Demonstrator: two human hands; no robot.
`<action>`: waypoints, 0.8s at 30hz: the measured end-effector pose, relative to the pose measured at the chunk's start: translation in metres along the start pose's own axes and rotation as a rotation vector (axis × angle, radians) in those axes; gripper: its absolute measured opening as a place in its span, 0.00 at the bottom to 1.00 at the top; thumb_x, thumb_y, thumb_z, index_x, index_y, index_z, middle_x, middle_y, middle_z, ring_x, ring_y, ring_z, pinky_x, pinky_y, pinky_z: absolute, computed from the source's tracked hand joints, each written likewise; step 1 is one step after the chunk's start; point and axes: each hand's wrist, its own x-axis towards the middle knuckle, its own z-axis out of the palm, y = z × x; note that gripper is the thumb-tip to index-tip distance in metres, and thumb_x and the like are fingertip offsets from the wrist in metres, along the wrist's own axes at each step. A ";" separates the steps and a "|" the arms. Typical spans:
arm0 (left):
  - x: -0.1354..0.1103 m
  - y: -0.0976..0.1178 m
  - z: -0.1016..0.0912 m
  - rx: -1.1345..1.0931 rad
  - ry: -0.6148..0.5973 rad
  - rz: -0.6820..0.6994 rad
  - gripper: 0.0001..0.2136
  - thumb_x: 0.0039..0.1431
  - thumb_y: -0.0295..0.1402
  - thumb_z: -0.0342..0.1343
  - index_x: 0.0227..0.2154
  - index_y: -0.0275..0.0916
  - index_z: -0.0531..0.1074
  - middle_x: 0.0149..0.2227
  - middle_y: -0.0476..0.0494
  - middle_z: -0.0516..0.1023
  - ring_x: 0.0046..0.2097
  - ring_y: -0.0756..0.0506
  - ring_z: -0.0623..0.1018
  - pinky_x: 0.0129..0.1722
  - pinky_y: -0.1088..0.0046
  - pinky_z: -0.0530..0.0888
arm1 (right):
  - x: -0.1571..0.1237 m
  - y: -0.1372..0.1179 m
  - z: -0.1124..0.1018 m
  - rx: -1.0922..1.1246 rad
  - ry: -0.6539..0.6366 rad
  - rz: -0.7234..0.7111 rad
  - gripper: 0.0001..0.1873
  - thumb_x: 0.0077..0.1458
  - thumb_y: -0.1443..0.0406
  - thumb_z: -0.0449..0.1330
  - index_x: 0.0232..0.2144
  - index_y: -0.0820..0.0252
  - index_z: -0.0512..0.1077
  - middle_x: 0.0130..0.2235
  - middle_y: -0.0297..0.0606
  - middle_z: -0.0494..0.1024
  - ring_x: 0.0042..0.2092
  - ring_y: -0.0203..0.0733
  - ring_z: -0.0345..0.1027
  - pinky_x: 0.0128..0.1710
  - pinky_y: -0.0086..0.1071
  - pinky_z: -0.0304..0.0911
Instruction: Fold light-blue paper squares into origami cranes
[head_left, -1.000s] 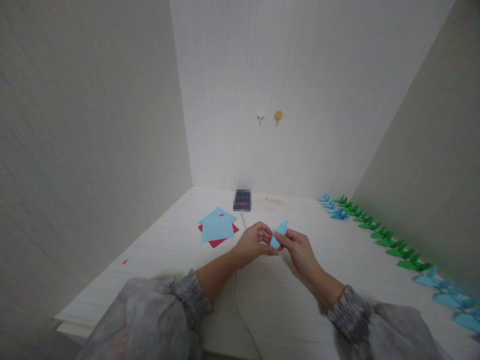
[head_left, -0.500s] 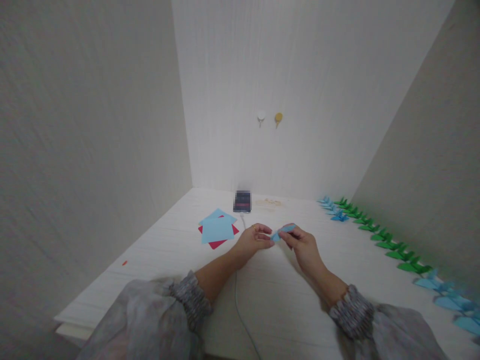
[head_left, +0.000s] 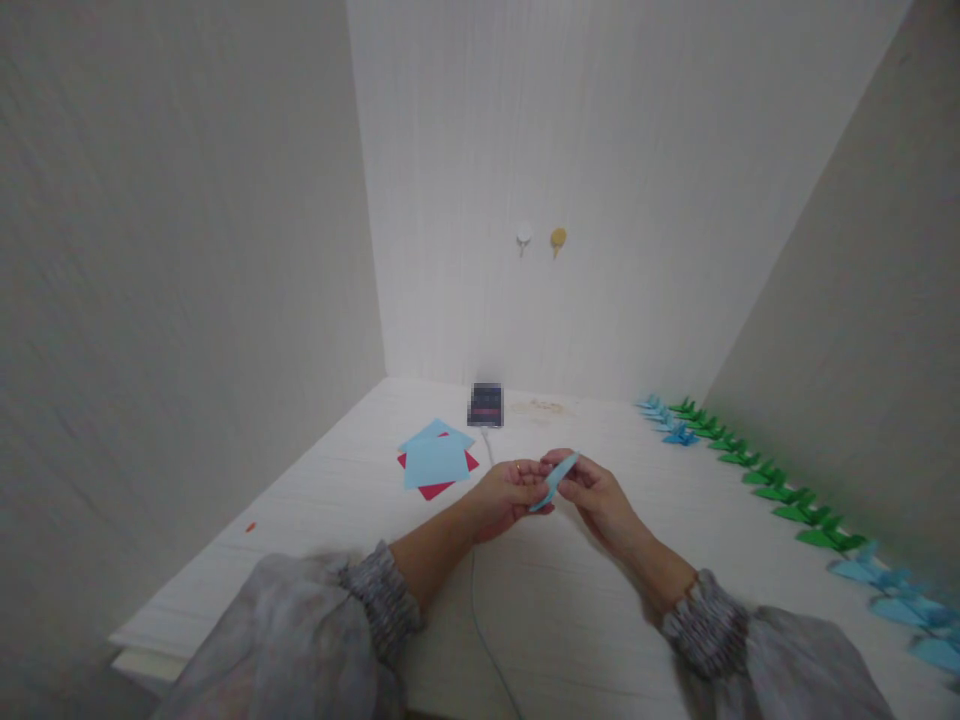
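Three pale walls close in a white tabletop (head_left: 360,520), and everything on it sits small against that bare space. Largest after the tabletop are the person's two grey sleeves at the near edge, forearms reaching inward to meet near the middle. Along the right wall runs a long row of folded paper figures (head_left: 780,510), green through the middle and blue at the far and near ends. Left of centre lies a small stack of flat sheets (head_left: 435,462), blue over red, well apart from the hands. Beyond it, at the far wall, stands a small dark device (head_left: 487,404), with a thin cable (head_left: 474,590) trailing from it toward the near edge, passing under the hands. Two little hooks (head_left: 541,238) hang on the far wall.

The left hand (head_left: 510,492) and right hand (head_left: 592,492) face each other just above the tabletop, both curled nearly closed, fingertips pinching a narrow folded blue paper (head_left: 555,480) between them. The paper's long axis slants from its near-left tip, down by the left hand's fingers, up to its far-right tip at the right hand's fingers. It lies squarely between the two, so neither hand is nearer; each grips its own end, left low, right high.
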 end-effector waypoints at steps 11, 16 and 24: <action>0.005 -0.002 -0.002 0.194 0.268 0.158 0.11 0.37 0.32 0.58 0.26 0.33 0.65 0.24 0.48 0.72 0.27 0.53 0.71 0.31 0.76 0.66 | 0.000 -0.002 0.009 -0.236 0.221 0.064 0.06 0.39 0.64 0.59 0.23 0.61 0.72 0.23 0.34 0.72 0.27 0.35 0.62 0.30 0.30 0.58; 0.004 0.000 -0.002 0.269 0.270 0.147 0.13 0.38 0.34 0.58 0.27 0.34 0.65 0.24 0.49 0.72 0.26 0.51 0.72 0.29 0.74 0.68 | 0.000 -0.003 0.010 -0.179 0.204 0.118 0.07 0.38 0.64 0.60 0.23 0.61 0.72 0.22 0.33 0.72 0.25 0.35 0.62 0.28 0.30 0.58; 0.004 0.000 -0.006 0.215 0.218 0.164 0.12 0.37 0.32 0.58 0.27 0.34 0.65 0.23 0.49 0.71 0.25 0.50 0.73 0.28 0.70 0.69 | -0.002 0.006 0.010 -0.027 0.208 0.110 0.06 0.39 0.66 0.59 0.25 0.61 0.71 0.22 0.33 0.71 0.24 0.33 0.61 0.27 0.29 0.57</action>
